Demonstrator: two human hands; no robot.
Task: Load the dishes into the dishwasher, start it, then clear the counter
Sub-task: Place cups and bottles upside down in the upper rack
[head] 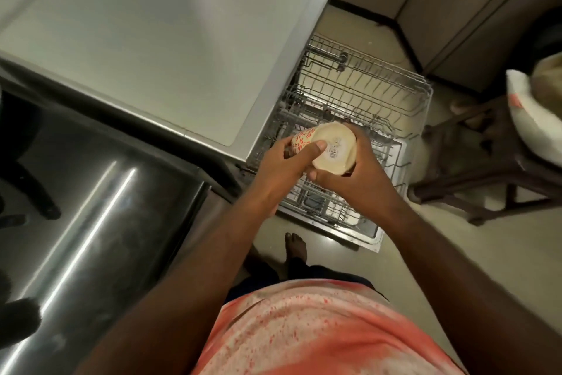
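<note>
A dark steel counter [100, 222] is shining at the near left, and the white top of the dishwasher [152, 40] is lying beyond it, filling the far left

Just right of that white top, the left hand [282, 161] is grasping a bowl [334, 146], its thumb lying across the bowl's pale base and its fingers curling round the flowered side. The bowl is cream with small red flowers and is turned so that its base, which bears a barcode sticker, is facing up towards the camera. The right hand [355, 167] is grasping the same bowl from the right, fingers wrapping over the far edge and thumb pressing on the near edge. Both hands are holding the bowl in the air over the left part of the wire rack [380, 94], which is standing pulled out to the right of the dishwasher above its open door [369, 236]. Whether the bowl is touching the rack's wires is hard to tell

A bare foot [295, 247] is standing on the floor near the door's corner, and a pink speckled shirt [304, 329] is filling the near middle

Further right, a dark wooden chair [486, 180] is standing close beside the rack, carrying a white sack [532, 119]. Pale cupboards [456, 9] are lining the far right
</note>
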